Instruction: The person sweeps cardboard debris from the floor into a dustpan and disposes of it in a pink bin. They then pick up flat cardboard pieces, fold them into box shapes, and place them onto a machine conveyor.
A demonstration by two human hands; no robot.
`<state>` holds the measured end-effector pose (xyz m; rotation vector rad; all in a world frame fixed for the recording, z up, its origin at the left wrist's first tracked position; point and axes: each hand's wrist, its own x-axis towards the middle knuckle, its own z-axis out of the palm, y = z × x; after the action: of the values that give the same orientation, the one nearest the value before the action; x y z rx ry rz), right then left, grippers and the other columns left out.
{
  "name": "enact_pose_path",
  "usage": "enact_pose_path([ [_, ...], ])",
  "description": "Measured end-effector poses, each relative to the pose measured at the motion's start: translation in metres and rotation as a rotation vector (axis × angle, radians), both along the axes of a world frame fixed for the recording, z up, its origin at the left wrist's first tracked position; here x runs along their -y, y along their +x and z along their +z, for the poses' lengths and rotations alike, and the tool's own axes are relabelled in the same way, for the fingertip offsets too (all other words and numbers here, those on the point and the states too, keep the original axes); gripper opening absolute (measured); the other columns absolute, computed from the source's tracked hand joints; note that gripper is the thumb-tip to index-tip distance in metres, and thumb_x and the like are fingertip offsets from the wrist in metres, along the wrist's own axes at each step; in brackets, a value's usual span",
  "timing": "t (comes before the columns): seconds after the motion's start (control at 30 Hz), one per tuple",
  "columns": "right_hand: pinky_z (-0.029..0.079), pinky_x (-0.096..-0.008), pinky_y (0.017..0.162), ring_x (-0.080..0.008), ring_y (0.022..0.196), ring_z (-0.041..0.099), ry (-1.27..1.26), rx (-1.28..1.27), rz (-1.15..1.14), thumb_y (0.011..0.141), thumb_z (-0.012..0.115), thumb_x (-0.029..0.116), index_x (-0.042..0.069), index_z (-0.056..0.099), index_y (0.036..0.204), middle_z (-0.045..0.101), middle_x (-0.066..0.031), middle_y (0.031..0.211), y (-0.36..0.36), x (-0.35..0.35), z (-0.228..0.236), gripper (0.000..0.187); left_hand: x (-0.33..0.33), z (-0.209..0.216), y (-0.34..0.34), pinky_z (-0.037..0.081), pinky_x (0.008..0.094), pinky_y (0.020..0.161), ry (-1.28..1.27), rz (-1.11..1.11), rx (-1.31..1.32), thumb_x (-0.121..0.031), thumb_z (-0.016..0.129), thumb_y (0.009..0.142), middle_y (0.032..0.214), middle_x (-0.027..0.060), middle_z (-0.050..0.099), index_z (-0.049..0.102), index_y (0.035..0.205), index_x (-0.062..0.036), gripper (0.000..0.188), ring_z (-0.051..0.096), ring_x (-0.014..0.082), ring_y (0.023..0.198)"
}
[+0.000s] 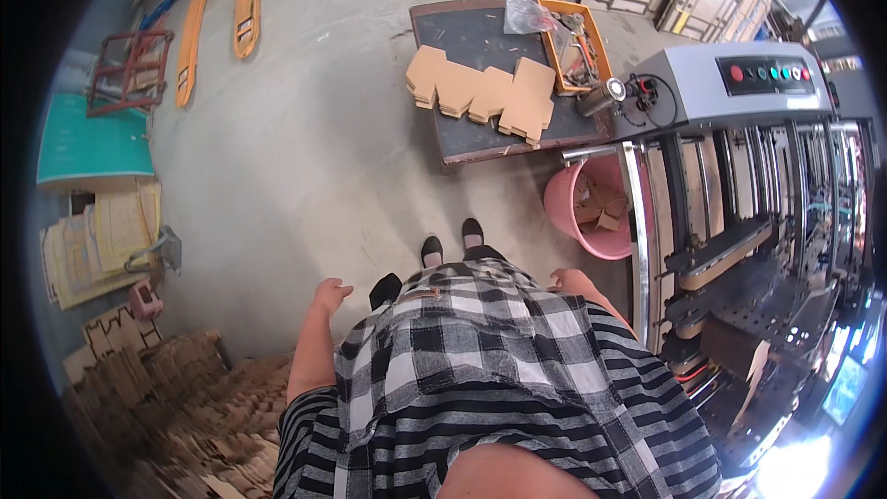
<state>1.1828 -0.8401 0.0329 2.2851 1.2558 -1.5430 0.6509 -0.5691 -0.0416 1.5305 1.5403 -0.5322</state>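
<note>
My left hand (333, 293) hangs beside the checked apron (480, 323), over the floor, with its thumb apart from loosely bent fingers and nothing visible in it. On the other side, my right hand (571, 281) is held low at the apron's edge, nearest to the pink bin (557, 203); its fingers are partly hidden, the visible ones are apart, and no object shows in them. In front of me, stacks of flat die-cut cardboard blanks (485, 94) lie on a dark low table (462, 32). Neither hand touches them.
An orange tray (605, 60) of tools and a clear plastic bag (528, 17) share the table. At right stands a machine (702, 83) with a button panel. Cardboard pieces (208, 407) are piled at lower left; pallet-jack forks (196, 32) lie far left.
</note>
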Motion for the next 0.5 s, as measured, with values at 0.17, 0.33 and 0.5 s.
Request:
enact_pose_path([
  [0.17, 0.048, -0.0403, 0.084, -0.0336, 0.094, 0.061, 0.042, 0.019, 0.138, 0.071, 0.067, 0.031, 0.008, 0.065, 0.104, 0.065, -0.017, 0.097, 0.058, 0.018, -0.066, 0.041, 0.019, 0.019, 0.073, 0.049, 0.0281, 0.076, 0.014, 0.438, 0.364, -0.017, 0.066, 0.077, 0.095, 0.0132, 0.066, 0.058, 0.113, 0.0046, 0.043, 0.062, 0.0177, 0.085],
  [0.33, 0.047, -0.0412, 0.084, -0.0364, 0.093, 0.06, 0.086, 0.166, 0.267, 0.07, 0.068, 0.033, 0.003, 0.064, 0.1, 0.064, -0.0207, 0.098, 0.068, -0.086, -0.026, 0.042, 0.005, 0.024, 0.107, 0.048, 0.027, 0.075, 0.068, 0.297, 0.419, -0.013, 0.065, 0.08, 0.092, 0.0102, 0.066, 0.056, 0.115, 0.004, 0.04, 0.061, 0.0148, 0.085],
  [0.5, 0.049, -0.0377, 0.081, -0.0321, 0.091, 0.063, 0.426, 0.092, -0.21, 0.072, 0.069, 0.029, -0.001, 0.062, 0.106, 0.064, -0.0213, 0.098, 0.107, -0.15, -0.035, 0.045, -0.054, 0.02, 0.167, 0.049, 0.0299, 0.08, 0.173, 0.269, 0.505, -0.021, 0.069, 0.078, 0.096, 0.0122, 0.065, 0.057, 0.114, 0.0027, 0.045, 0.062, 0.0177, 0.089],
])
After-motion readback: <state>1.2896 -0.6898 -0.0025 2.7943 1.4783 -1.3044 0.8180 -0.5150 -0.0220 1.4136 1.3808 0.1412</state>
